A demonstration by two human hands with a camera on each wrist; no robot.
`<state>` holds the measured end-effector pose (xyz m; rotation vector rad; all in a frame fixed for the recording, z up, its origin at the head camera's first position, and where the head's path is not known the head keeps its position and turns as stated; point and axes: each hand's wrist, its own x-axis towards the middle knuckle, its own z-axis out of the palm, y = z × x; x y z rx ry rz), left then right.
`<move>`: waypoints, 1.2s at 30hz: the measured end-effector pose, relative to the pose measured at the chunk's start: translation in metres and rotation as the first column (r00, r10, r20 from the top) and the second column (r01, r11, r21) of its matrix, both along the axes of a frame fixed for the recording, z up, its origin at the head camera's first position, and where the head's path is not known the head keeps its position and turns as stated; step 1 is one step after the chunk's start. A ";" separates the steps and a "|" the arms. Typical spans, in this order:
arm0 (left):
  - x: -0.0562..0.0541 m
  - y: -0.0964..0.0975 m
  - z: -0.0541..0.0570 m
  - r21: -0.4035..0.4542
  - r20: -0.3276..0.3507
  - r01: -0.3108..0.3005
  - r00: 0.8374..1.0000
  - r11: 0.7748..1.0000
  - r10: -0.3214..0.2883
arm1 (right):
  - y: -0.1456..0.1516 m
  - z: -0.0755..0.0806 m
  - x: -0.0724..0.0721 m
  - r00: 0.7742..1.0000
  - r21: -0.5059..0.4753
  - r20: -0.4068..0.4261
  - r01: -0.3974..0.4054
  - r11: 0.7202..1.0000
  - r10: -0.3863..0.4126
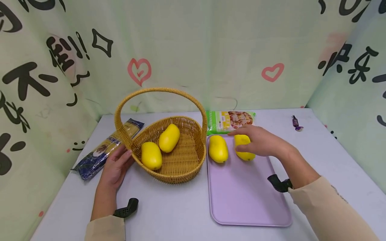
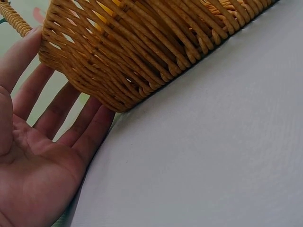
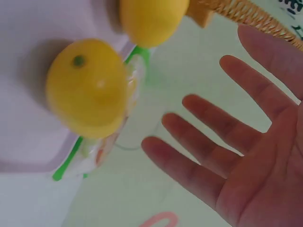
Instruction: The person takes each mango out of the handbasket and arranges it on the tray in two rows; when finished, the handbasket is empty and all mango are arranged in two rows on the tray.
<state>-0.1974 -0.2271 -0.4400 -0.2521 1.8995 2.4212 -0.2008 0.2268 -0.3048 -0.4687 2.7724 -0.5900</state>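
A wicker basket (image 1: 178, 177) with a tall hoop handle stands on the table and holds two yellow mangoes, one mango (image 1: 151, 156) at its left and another mango (image 1: 169, 138) behind. My left hand (image 1: 116, 169) touches the basket's left side with extended fingers (image 2: 66, 111), thumb near the rim. On the lilac tray (image 1: 247, 201) lie two more yellow mangoes, a left mango (image 1: 218, 149) and a right mango (image 1: 245, 156). Over the right one hovers my right hand (image 1: 262, 142), partly hiding it. In the right wrist view its spread fingers (image 3: 189, 165) hold nothing, apart from the mango (image 3: 87, 90).
A blue and gold packet (image 1: 99, 154) lies left of the basket, beside my left hand. Behind the tray is a green food packet (image 1: 230, 121). A purple wrapped candy (image 1: 296, 123) lies at the far right. Printed curtains (image 1: 208, 57) surround the table.
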 end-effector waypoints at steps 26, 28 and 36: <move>0.000 -0.001 0.000 0.002 0.018 -0.010 1.000 1.000 0.010 | -0.077 0.020 0.008 0.966 -0.262 -0.034 -0.257 0.930 0.257; 0.000 -0.001 0.000 0.004 0.015 -0.009 1.000 1.000 0.008 | -0.085 0.019 0.007 0.966 -0.266 -0.006 -0.251 0.931 0.259; 0.000 -0.002 0.000 0.008 -0.001 0.009 1.000 1.000 -0.009 | -0.112 0.013 -0.008 0.945 -0.298 0.034 -0.302 0.905 0.326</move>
